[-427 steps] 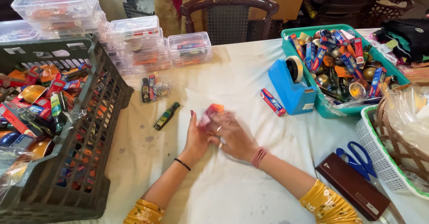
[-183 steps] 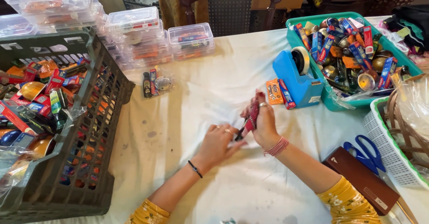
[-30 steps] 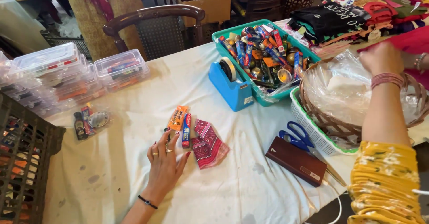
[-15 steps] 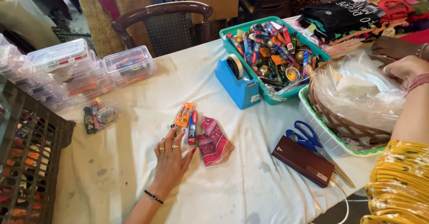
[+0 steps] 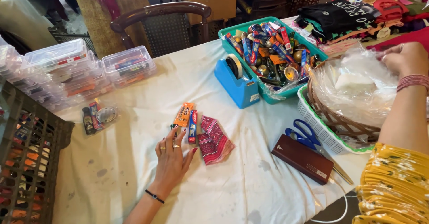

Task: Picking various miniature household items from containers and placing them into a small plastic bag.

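My left hand (image 5: 171,158) rests flat on the white tablecloth (image 5: 134,175), fingers apart, its fingertips just below an orange packet (image 5: 183,114) and a small red and blue tube (image 5: 192,125). A folded red patterned cloth (image 5: 214,140) lies just right of that hand. My right hand (image 5: 405,58) reaches into the wicker basket (image 5: 339,121) at the far right and grips the clear plastic bag (image 5: 357,92) that lies in it. A white block (image 5: 355,82) shows inside the bag.
A blue tape dispenser (image 5: 239,82) stands beside a teal tray (image 5: 227,29) of small packets. Blue scissors (image 5: 304,133) and a dark brown case (image 5: 303,158) lie near the front edge. Clear lidded boxes (image 5: 127,64) sit at the back left, a dark crate (image 5: 27,161) at left, a wooden chair (image 5: 163,25) behind.
My right hand has come back from the far right edge to the basket's plastic bag. The view has swung slightly. My left hand stays on the cloth by the packets.
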